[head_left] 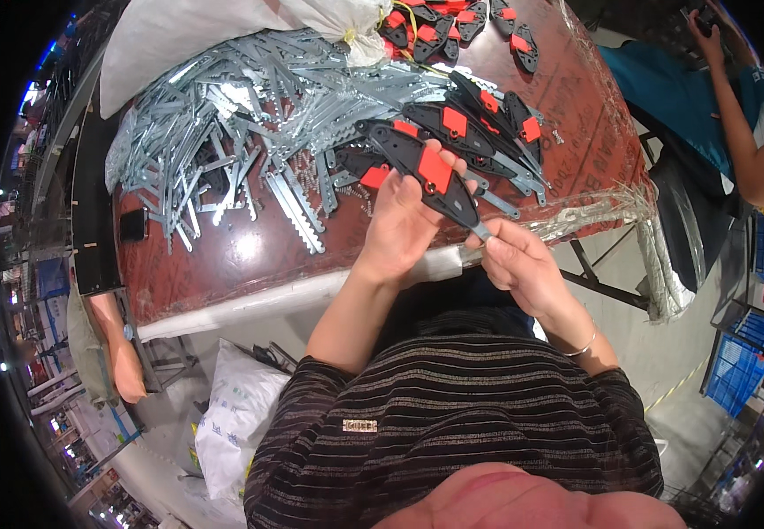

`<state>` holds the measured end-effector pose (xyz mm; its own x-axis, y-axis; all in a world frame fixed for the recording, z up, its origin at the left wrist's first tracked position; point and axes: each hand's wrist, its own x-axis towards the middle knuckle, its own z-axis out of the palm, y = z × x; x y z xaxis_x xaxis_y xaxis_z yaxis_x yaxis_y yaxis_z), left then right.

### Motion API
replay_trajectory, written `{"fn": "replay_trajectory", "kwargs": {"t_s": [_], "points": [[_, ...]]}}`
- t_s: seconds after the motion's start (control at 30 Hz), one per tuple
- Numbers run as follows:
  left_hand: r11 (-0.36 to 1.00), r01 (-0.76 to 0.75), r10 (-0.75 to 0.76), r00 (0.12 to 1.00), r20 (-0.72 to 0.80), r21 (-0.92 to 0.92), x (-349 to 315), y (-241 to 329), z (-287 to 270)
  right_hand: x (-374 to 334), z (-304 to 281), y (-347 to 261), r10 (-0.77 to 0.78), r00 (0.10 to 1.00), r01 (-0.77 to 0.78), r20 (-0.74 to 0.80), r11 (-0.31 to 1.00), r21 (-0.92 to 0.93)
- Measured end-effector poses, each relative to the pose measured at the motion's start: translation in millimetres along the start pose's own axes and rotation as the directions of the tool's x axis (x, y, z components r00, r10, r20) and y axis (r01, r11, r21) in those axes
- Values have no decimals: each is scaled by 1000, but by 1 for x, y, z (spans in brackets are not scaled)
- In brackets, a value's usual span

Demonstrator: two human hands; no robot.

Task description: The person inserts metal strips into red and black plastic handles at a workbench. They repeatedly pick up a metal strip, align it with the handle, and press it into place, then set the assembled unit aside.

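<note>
My left hand (pixel 397 219) is closed round a long black plastic housing (pixel 454 207) with a red piece (pixel 435 171) on its upper face. The housing is tilted, its narrow end pointing down toward my right hand (pixel 520 266). There, the fingertips of that hand pinch a short grey metal strip (pixel 481 231) sticking out of the narrow end. How far the strip goes inside cannot be seen. Just beyond my hands, several similar black housings with red pieces (pixel 454 122) lie on the table, some with metal strips protruding.
Loose notched metal strips (pixel 294 212) form a big pile on the red-brown table (pixel 223 278). More black and red housings (pixel 435 35) lie at the far side beside a white sack (pixel 197 44). A dark phone-like object (pixel 134 225) lies left. Another person's arm (pixel 730 115) shows at right.
</note>
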<state>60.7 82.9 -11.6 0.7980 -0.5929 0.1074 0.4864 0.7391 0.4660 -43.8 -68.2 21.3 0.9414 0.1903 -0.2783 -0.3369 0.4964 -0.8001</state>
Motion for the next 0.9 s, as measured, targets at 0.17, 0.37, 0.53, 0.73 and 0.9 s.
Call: {"fn": "replay_trajectory", "kwargs": {"t_s": [0.17,0.37,0.53,0.73,0.9], "points": [[1000,-2,2,997,-71,1,-3,1,-1,3,6,0,-3,998,0,-57,999,-52],[998,-14,4,984,-180,-55,0,3,2,-3,3,1,11,999,-17,-46,993,-117],[997,65,-53,974,-221,48,-19,-3,3,-1,3,9,19,1000,-22,-13,946,-322],[997,-32,-18,816,-578,-76,-41,3,-9,26,-26,-22,-547,833,117,-82,318,-941],[994,46,-100,738,-667,-99,-50,4,-3,87,-50,-34,-654,754,-26,56,-116,-993]]}}
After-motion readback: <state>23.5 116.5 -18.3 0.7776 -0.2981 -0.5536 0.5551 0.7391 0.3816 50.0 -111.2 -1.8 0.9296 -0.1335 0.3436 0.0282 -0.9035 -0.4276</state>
